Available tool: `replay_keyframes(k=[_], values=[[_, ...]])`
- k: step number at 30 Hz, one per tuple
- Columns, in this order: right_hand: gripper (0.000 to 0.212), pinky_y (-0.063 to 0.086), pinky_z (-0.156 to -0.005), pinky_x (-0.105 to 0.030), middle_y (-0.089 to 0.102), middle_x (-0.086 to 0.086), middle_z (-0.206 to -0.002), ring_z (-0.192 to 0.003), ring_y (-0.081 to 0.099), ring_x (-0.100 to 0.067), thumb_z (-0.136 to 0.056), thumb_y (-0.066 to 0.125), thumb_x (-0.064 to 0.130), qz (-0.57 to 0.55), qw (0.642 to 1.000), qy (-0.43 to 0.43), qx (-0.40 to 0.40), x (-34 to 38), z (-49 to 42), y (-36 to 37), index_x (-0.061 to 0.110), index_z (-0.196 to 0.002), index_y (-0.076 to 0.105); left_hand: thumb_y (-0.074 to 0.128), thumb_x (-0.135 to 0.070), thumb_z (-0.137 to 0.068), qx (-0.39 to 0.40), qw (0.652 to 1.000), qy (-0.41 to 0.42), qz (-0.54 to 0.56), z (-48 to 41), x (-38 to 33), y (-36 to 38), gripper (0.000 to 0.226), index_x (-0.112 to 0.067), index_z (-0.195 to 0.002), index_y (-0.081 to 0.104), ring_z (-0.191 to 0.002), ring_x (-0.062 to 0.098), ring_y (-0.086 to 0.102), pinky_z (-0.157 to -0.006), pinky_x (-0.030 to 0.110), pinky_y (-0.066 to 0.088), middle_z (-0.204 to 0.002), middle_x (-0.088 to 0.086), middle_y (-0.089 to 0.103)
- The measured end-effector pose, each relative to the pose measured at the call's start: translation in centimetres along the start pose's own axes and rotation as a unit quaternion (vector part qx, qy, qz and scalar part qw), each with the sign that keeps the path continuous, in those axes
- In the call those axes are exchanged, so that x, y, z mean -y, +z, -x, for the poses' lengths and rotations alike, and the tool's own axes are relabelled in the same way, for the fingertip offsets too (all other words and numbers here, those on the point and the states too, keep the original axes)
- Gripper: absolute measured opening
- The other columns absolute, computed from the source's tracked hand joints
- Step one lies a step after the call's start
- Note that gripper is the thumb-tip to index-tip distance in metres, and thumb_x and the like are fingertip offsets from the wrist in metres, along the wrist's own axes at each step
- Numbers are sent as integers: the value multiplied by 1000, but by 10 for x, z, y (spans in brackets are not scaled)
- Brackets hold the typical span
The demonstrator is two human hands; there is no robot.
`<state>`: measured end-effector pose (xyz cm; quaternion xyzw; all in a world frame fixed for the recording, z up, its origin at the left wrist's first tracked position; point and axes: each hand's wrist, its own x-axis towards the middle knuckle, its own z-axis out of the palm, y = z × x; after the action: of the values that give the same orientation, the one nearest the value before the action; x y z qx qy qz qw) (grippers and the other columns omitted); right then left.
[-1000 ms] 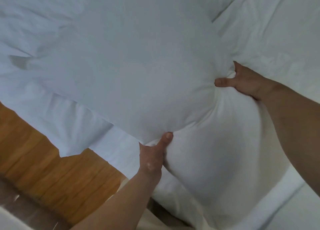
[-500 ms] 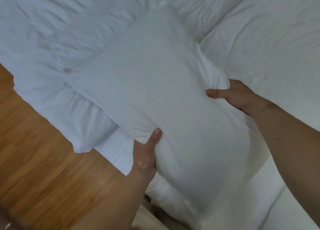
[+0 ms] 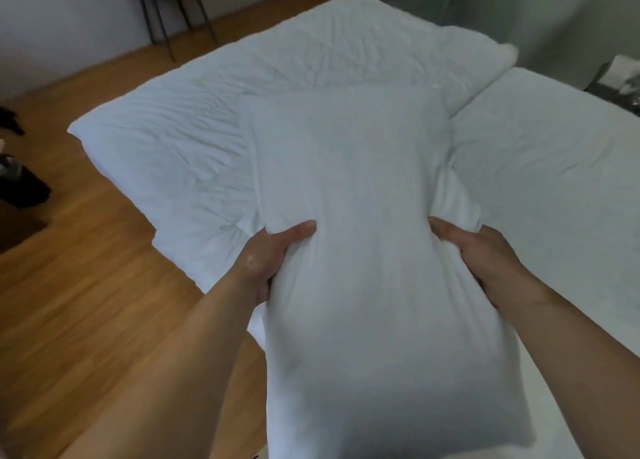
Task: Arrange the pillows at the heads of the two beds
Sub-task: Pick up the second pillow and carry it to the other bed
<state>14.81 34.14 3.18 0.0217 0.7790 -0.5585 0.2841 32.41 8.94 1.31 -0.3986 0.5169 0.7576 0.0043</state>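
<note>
Across the middle of the frame, a white pillow (image 3: 363, 250) is held lengthwise over the beds, its far end reaching toward the upper centre and its near end filling the bottom of the view. The left hand (image 3: 268, 263) grips the pillow's left edge, thumb lying across the top and the other fingers tucked out of sight beneath, with the fabric bunched under the grip. The right hand (image 3: 481, 254) clamps the right edge in the same way, thumb on top and fabric creased around it. Both bare forearms run in from the bottom corners. Behind the pillow, the left bed (image 3: 194, 140) stretches from centre left to the upper middle, covered by a rumpled white duvet. The right bed (image 3: 554, 153) sits just beside it at the right, its cover smoother, with a narrow seam between the two. Wooden floor (image 3: 86, 285) shows along the left side and lower left. At the upper left stands a small dark-legged stool (image 3: 173, 11) with something white piled on it. Dark items (image 3: 20, 185) lie at the far left edge, too blurred to identify.
</note>
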Motion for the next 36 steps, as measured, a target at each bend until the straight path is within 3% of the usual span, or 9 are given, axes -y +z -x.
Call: replay_keyframes(k=[5,9,12,19,22,25,28,32,36], values=[[51,59,-85,-38,80,5,-96,-88,77,-21,-63,91,53,-37,999,0,6,1,58,19,29,-103,72,85,-38,-79,-8,998,21,-51,54,-23,-33,47,-17,-120,77,-100,29,80,-93,45,60,-108,4,84],[41,58,-80,-34,80,4,-96,-88,76,-19,-70,88,48,-50,998,6,34,-13,100,42,29,-103,73,91,-42,-69,-23,998,8,-55,92,-15,-67,58,-17,-120,76,-106,34,77,-102,52,55,-110,6,83],[43,59,-88,-40,82,6,-90,-88,77,-21,-70,88,50,-43,998,11,40,-20,125,60,28,-104,74,94,-47,-60,-39,998,-4,-55,119,-2,-91,68,-19,-119,75,-106,33,77,-101,51,55,-108,4,84],[69,58,-89,-42,81,5,-97,-90,77,-22,-61,85,65,-30,998,6,61,-15,162,124,27,-117,73,80,-40,-85,-47,998,41,-19,155,16,-160,47,-23,-127,69,-103,24,80,-94,42,59,-112,0,83],[85,58,-85,-39,82,8,-95,-90,77,-19,-43,82,76,-24,997,-19,71,-9,173,171,29,-114,74,88,-55,-68,-43,996,73,-30,162,20,-208,79,-29,-138,62,-112,23,76,-104,47,55,-122,-5,79],[69,58,-84,-39,82,10,-96,-91,77,-17,-59,76,69,-10,995,-47,85,2,182,228,28,-114,74,93,-63,-55,-67,993,93,-26,163,16,-267,98,-31,-140,59,-115,23,75,-106,50,54,-125,-6,78],[45,57,-82,-37,81,11,-95,-88,77,-13,-77,78,49,2,991,-68,112,20,189,290,26,-117,73,96,-59,-53,-83,990,115,-16,164,6,-324,95,-31,-136,61,-113,26,75,-104,53,54,-124,-4,78],[45,57,-81,-36,81,15,-91,-80,77,-7,-70,89,37,27,983,-81,163,42,188,361,33,-111,71,95,-47,-64,-120,984,131,-7,168,-3,-385,71,-35,-127,65,-103,22,79,-98,50,59,-116,-6,81],[43,53,-73,-28,77,25,-83,-73,74,0,-69,92,32,44,975,-101,194,58,180,421,40,-102,67,95,-57,-53,-180,974,134,11,169,-4,-434,90,-34,-133,62,-104,24,79,-98,52,59,-117,-6,80]])
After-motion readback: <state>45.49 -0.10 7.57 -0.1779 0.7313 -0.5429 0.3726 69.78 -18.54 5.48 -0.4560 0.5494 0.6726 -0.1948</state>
